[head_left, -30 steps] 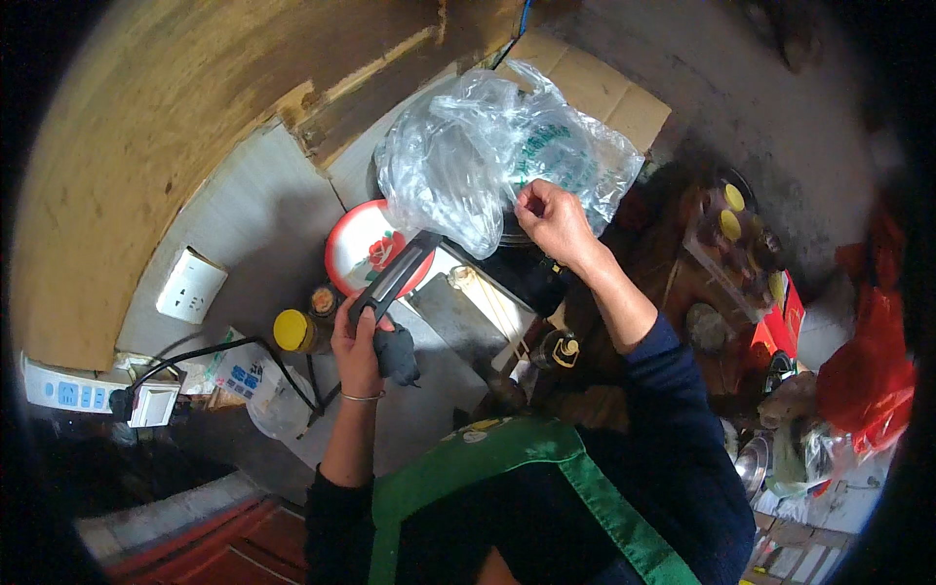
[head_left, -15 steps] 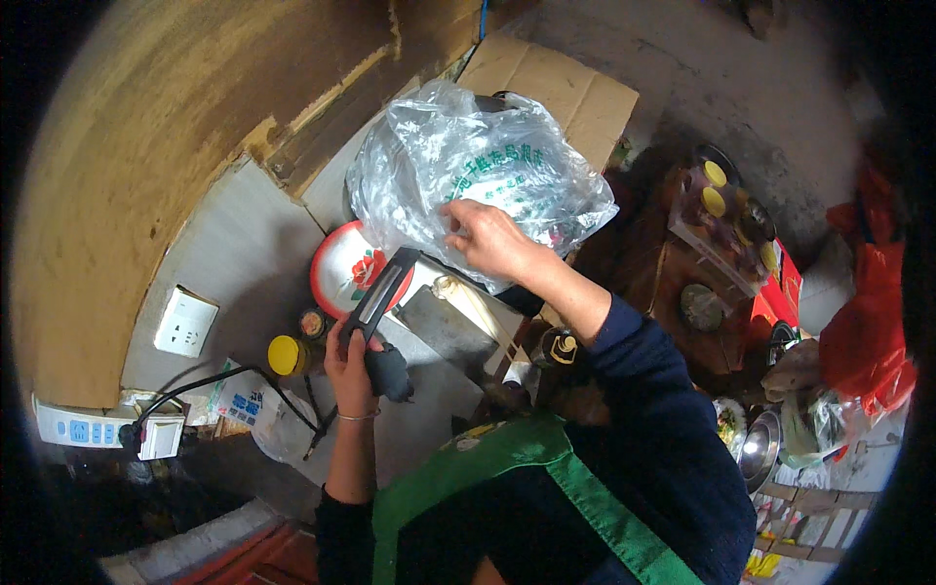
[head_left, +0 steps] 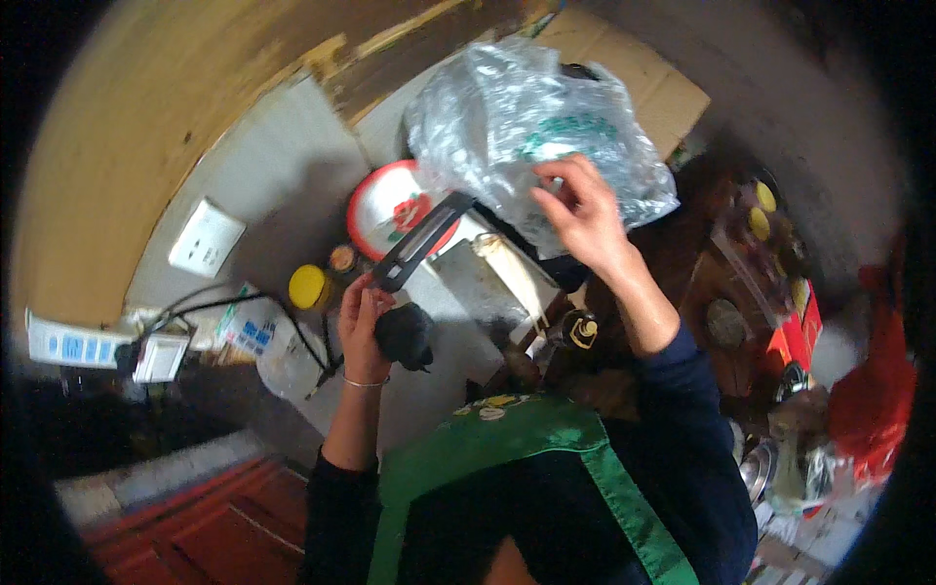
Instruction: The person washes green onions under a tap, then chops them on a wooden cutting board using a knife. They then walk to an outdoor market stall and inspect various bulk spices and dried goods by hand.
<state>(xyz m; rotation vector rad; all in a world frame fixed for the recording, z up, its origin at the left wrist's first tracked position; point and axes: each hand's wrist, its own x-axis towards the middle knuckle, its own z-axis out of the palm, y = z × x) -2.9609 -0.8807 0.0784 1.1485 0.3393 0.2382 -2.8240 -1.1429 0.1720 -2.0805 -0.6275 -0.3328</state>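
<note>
My left hand [head_left: 362,322] is closed on a long black handled object [head_left: 421,239], angled up toward a red-rimmed plate with a rose [head_left: 378,210]. A dark bunched cloth or pouch [head_left: 403,339] hangs beside that hand; whether I grip it too is unclear. My right hand [head_left: 583,214], fingers curled but apart, is over the front of a crumpled clear plastic bag [head_left: 468,107] with green print; contact is unclear. The bag covers something dark. Under that hand lie a dark tray and pale sticks, perhaps chopsticks [head_left: 505,273]. The frame is somewhat blurred.
Yellow-lidded jar [head_left: 308,287], wall socket [head_left: 207,237], power strip [head_left: 73,341] and black cable sit left. Cardboard [head_left: 663,88] lies behind the bag. A bottle [head_left: 575,331] stands near my right forearm. Containers with yellow lids [head_left: 760,222] and red bags [head_left: 868,409] crowd the right side.
My right hand's pinched fingers have spread apart, after dipping lower half a second ago. The bag lies more spread out, showing more print. My left hand keeps its hold; the view has shifted.
</note>
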